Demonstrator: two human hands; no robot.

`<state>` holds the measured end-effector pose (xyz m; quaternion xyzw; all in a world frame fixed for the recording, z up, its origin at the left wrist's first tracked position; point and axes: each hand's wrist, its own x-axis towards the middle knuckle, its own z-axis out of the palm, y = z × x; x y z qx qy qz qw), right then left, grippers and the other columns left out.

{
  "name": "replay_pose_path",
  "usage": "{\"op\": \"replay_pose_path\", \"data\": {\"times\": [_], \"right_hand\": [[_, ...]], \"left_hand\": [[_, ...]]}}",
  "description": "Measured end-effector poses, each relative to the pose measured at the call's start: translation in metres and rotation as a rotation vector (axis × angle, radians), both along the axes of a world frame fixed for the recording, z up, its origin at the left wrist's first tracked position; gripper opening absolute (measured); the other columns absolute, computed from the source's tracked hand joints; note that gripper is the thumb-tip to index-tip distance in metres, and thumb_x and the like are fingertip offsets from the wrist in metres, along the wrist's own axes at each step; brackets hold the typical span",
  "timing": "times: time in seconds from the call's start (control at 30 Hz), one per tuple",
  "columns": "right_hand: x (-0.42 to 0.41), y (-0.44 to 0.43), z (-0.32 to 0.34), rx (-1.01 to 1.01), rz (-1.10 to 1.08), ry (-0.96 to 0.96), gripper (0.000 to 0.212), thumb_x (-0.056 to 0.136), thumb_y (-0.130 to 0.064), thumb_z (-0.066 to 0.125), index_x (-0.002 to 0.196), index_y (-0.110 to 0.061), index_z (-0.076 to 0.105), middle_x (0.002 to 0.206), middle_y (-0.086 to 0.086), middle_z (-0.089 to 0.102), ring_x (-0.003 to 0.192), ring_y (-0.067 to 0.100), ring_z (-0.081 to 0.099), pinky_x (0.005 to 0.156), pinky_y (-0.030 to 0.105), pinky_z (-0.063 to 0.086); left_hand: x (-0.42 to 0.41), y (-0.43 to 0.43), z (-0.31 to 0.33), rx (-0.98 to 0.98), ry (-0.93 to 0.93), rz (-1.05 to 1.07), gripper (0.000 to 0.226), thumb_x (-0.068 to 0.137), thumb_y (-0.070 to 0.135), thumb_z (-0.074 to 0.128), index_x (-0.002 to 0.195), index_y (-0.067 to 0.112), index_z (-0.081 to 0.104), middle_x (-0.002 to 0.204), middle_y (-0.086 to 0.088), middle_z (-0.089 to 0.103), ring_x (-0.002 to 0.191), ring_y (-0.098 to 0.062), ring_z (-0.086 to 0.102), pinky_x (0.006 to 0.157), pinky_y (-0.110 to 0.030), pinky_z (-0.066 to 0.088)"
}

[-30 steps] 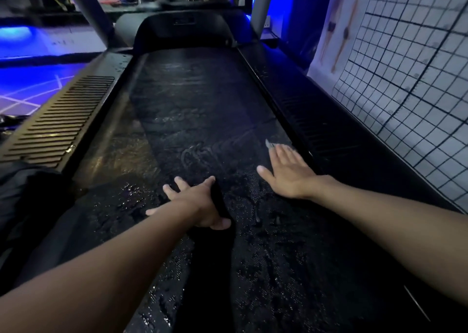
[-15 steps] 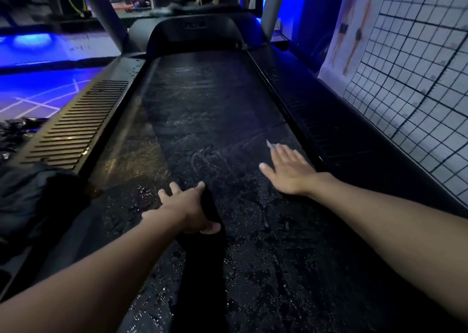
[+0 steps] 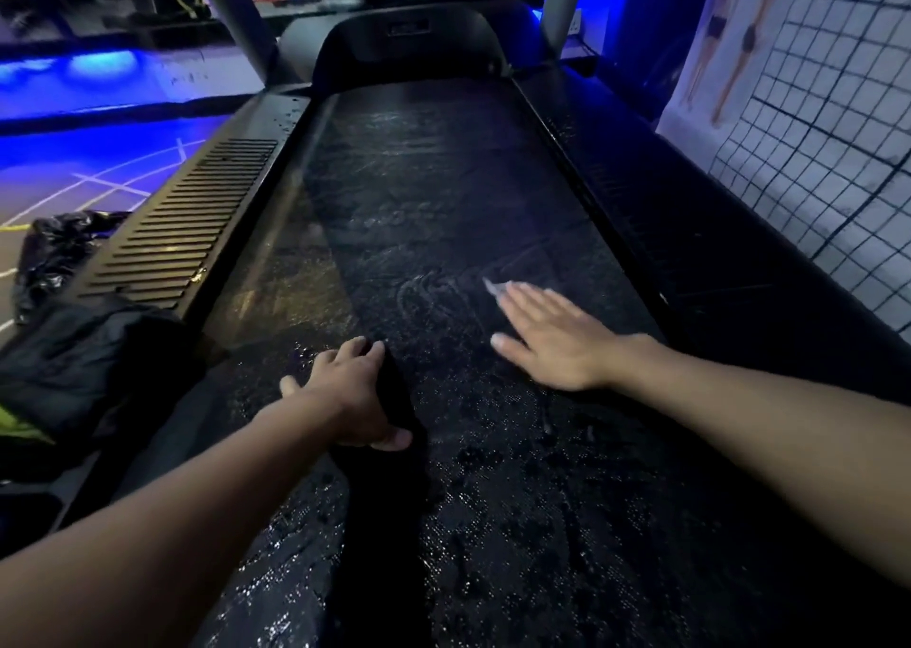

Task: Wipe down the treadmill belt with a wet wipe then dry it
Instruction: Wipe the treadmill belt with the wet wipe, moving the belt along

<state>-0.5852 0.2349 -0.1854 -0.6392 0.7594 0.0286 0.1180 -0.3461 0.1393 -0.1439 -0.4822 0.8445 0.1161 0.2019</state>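
The black treadmill belt runs away from me and glistens with wet patches in its near half. My right hand lies flat on the belt right of centre with straight fingers. It presses a pale wet wipe, of which only a corner shows past the fingertips. My left hand rests on the belt left of centre, fingers spread and loosely bent, holding nothing that I can see. A dark shadow runs along its right side.
A slatted side rail borders the belt on the left and a dark rail on the right. A black plastic bag and dark fabric lie left of the treadmill. A gridded wall stands close on the right. The motor cover closes the far end.
My right hand has slid the wipe a little leftward across the belt, toward the faint logo. My left hand has shifted slightly left too. The view has tilted up.
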Motion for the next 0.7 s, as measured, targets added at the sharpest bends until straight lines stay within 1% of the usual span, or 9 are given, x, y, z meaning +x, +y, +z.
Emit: {"op": "replay_pose_path", "data": {"times": [0.07, 0.17, 0.23, 0.33, 0.37, 0.5, 0.53, 0.63, 0.7], "right_hand": [[0.0, -0.015, 0.002, -0.026, -0.102, -0.012, 0.081, 0.098, -0.065, 0.005, 0.156, -0.014, -0.018, 0.166, 0.007, -0.017, 0.151, 0.018, -0.018, 0.123, 0.04, -0.009], [0.026, -0.003, -0.003, -0.033, 0.115, -0.001, 0.079, 0.098, -0.065, 0.006, 0.154, -0.018, -0.025, 0.163, 0.004, -0.022, 0.15, 0.018, -0.022, 0.122, 0.037, -0.012], [0.026, 0.0, -0.001, -0.025, 0.191, 0.01, 0.077, 0.099, -0.063, 0.007, 0.153, -0.018, -0.024, 0.163, 0.002, -0.023, 0.149, 0.016, -0.023, 0.122, 0.035, -0.013], [0.01, -0.023, 0.005, -0.007, -0.026, 0.003, 0.078, 0.1, -0.063, 0.008, 0.155, -0.015, -0.019, 0.165, 0.006, -0.019, 0.151, 0.017, -0.019, 0.123, 0.039, -0.009], [0.015, -0.027, 0.005, -0.019, -0.019, -0.001, 0.079, 0.099, -0.064, 0.008, 0.155, -0.015, -0.02, 0.165, 0.006, -0.019, 0.151, 0.018, -0.02, 0.124, 0.041, -0.009], [0.046, -0.011, -0.004, -0.04, 0.25, -0.018, 0.078, 0.099, -0.065, 0.008, 0.156, -0.02, -0.02, 0.164, -0.001, -0.021, 0.149, 0.014, -0.023, 0.123, 0.038, -0.01], [0.041, -0.017, -0.002, -0.037, 0.236, -0.004, 0.077, 0.1, -0.063, 0.008, 0.156, -0.019, -0.018, 0.164, 0.0, -0.02, 0.15, 0.013, -0.022, 0.123, 0.038, -0.01], [0.029, -0.044, 0.004, -0.032, -0.008, 0.005, 0.077, 0.101, -0.061, 0.01, 0.156, -0.015, -0.016, 0.166, 0.005, -0.015, 0.151, 0.016, -0.018, 0.124, 0.04, -0.008], [0.046, -0.044, 0.002, -0.043, 0.086, 0.0, 0.079, 0.099, -0.063, 0.01, 0.155, -0.016, -0.02, 0.166, 0.005, -0.016, 0.151, 0.019, -0.018, 0.124, 0.041, -0.007]], "left_hand": [[0.001, -0.001, -0.002, 0.05, 0.025, 0.09, 0.12, 0.063, 0.058, 0.082, 0.15, 0.051, -0.001, 0.161, -0.005, -0.011, 0.147, -0.039, -0.008, 0.11, -0.067, 0.02], [0.001, -0.007, -0.008, 0.105, 0.063, 0.151, 0.121, 0.062, 0.055, 0.084, 0.147, 0.056, -0.001, 0.158, -0.016, -0.008, 0.142, -0.051, -0.005, 0.108, -0.067, 0.026], [0.001, -0.008, -0.009, 0.096, 0.089, 0.154, 0.121, 0.058, 0.053, 0.086, 0.147, 0.055, 0.004, 0.154, -0.016, 0.002, 0.14, -0.05, 0.003, 0.105, -0.066, 0.032], [0.0, -0.006, -0.008, 0.11, 0.098, 0.16, 0.119, 0.058, 0.05, 0.087, 0.146, 0.051, 0.007, 0.154, -0.016, 0.002, 0.141, -0.05, 0.0, 0.105, -0.067, 0.031], [-0.001, -0.006, -0.007, 0.114, 0.104, 0.162, 0.118, 0.058, 0.049, 0.088, 0.146, 0.051, 0.008, 0.155, -0.016, 0.001, 0.142, -0.051, -0.002, 0.105, -0.067, 0.03], [-0.003, -0.006, -0.006, 0.113, 0.101, 0.167, 0.118, 0.06, 0.045, 0.088, 0.146, 0.047, 0.008, 0.157, -0.019, -0.005, 0.142, -0.053, -0.006, 0.106, -0.069, 0.026], [-0.003, -0.005, -0.006, 0.119, 0.105, 0.171, 0.118, 0.06, 0.045, 0.088, 0.146, 0.047, 0.008, 0.157, -0.019, -0.007, 0.141, -0.054, -0.008, 0.107, -0.069, 0.025], [-0.002, -0.004, -0.006, 0.131, 0.119, 0.173, 0.119, 0.06, 0.045, 0.088, 0.146, 0.046, 0.007, 0.157, -0.02, -0.007, 0.141, -0.055, -0.01, 0.108, -0.068, 0.024], [-0.002, -0.005, -0.007, 0.121, 0.119, 0.171, 0.12, 0.059, 0.046, 0.088, 0.147, 0.046, 0.006, 0.157, -0.02, -0.007, 0.141, -0.055, -0.01, 0.108, -0.068, 0.022]]}}
